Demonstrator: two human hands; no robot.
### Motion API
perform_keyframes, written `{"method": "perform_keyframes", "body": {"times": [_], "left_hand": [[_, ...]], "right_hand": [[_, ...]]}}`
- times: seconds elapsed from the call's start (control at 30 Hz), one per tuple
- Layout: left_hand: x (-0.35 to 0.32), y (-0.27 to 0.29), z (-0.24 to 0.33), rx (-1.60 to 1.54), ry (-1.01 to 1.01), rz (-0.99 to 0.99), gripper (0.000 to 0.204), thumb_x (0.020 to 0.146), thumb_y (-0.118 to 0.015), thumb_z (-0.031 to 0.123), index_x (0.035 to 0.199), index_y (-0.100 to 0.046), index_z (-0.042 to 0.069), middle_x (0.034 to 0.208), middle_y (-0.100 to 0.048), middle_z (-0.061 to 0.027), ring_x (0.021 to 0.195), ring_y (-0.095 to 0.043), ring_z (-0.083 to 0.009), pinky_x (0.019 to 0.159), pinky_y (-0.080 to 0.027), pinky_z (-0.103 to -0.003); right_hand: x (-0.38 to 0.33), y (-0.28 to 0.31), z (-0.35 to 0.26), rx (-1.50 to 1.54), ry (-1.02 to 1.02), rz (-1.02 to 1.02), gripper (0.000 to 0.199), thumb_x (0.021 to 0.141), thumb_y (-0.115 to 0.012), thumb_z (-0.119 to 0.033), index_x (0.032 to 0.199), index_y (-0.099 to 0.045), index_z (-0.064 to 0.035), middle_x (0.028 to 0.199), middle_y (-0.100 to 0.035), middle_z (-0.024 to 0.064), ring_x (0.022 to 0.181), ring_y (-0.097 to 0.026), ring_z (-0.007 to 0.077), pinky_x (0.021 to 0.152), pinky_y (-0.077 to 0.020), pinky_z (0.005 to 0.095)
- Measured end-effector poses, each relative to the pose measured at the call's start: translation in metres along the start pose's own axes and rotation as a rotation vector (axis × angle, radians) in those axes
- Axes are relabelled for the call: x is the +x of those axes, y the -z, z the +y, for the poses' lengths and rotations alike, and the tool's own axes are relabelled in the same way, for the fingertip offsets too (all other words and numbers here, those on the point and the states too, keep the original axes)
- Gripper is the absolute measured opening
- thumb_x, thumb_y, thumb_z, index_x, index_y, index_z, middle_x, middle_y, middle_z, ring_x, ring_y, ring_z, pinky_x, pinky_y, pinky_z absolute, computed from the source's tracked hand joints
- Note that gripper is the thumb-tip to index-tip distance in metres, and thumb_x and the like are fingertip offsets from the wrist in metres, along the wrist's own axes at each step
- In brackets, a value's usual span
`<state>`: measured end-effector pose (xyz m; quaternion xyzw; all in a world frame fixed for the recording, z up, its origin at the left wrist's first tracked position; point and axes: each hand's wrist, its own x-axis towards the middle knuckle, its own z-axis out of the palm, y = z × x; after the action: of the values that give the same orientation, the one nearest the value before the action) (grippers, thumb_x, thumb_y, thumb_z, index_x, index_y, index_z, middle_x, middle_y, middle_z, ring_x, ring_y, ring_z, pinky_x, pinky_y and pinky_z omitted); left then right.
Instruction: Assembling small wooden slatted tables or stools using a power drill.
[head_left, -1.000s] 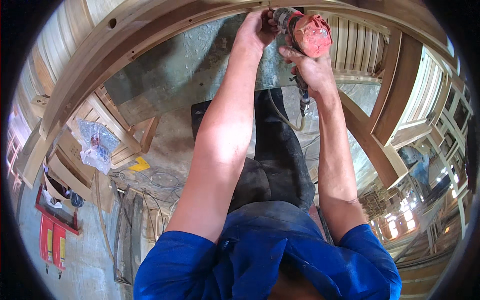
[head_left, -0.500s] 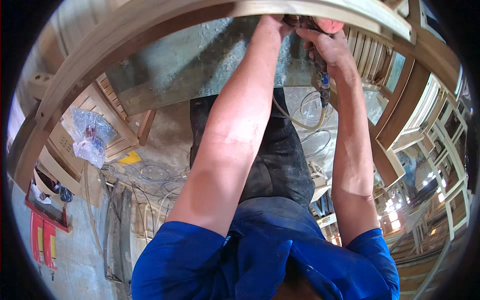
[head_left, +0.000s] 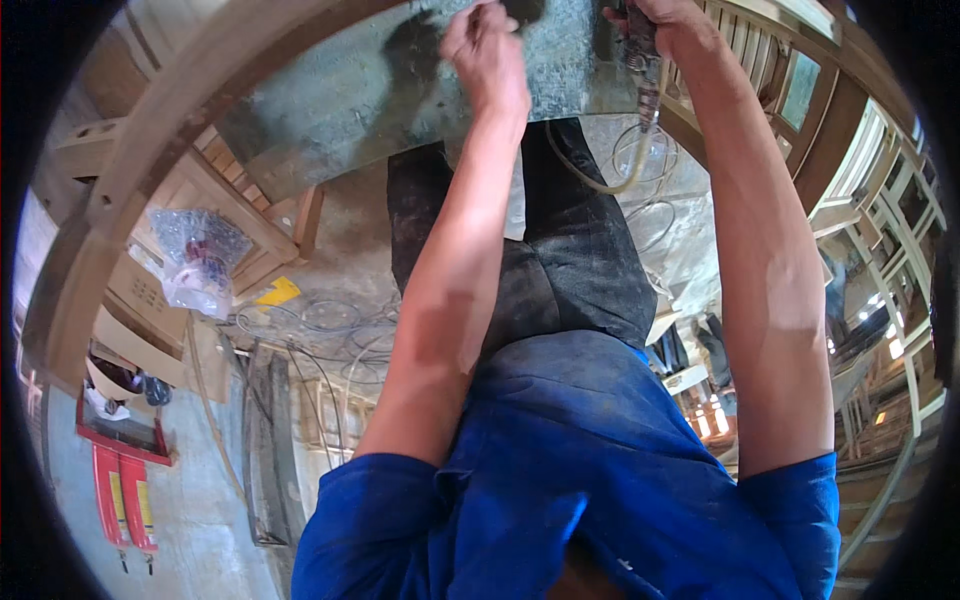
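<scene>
My right hand (head_left: 668, 22), at the top edge, is wrapped around the grip of a dark hand-held air tool (head_left: 643, 70); a pale hose (head_left: 636, 165) leads from its lower end. The tool's head lies out of the picture. Over the grey, scuffed tabletop (head_left: 330, 110), my left hand (head_left: 487, 60) is raised with its fingers curled in; whatever they may pinch is hidden. A curved wooden frame (head_left: 235, 62) arches across the upper left, apart from my left hand.
Slatted wooden furniture parts (head_left: 835, 130) stand at the right. On the left, a clear plastic bag (head_left: 200, 250) lies on wooden panels, above red-and-yellow objects (head_left: 122, 490). Hoses and cords (head_left: 320, 320) lie on the floor around my legs.
My left hand has come away from the tool, moving left and nearer. My right hand, still around the tool, has shifted up and right. The tool's red round head has left the picture.
</scene>
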<state>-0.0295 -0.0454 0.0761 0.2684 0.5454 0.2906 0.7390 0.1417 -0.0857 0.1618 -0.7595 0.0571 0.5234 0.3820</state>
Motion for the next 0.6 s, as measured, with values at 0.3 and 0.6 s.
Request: {"method": "perform_keyframes", "body": {"times": [0.3,0.6], "left_hand": [[-0.086,-0.039,0.16,-0.377,-0.13,-0.207,0.05,0.085,-0.063,0.021,0.126,-0.038,0.003,0.116,-0.056,-0.012,0.114,-0.049,-0.0212,0.101,-0.035,-0.043],[-0.063,-0.038,0.184,0.41,-0.516,-0.151,0.045,0.089,-0.055,0.02,0.126,-0.041,-0.004,0.109,-0.052,-0.0189,0.103,-0.057,-0.0306,0.088,-0.05,-0.041]], "right_hand": [[0.024,0.005,0.011,0.317,0.224,-0.016,0.029,0.073,-0.071,-0.012,0.101,-0.065,-0.0077,0.083,-0.066,0.0043,0.07,-0.06,0.0146,0.055,-0.0451,0.0349],[0.004,-0.017,0.029,-0.354,0.197,0.292,0.031,0.069,-0.064,-0.017,0.098,-0.068,-0.0075,0.103,-0.066,0.021,0.1,-0.064,0.0338,0.087,-0.0518,0.0404]]}}
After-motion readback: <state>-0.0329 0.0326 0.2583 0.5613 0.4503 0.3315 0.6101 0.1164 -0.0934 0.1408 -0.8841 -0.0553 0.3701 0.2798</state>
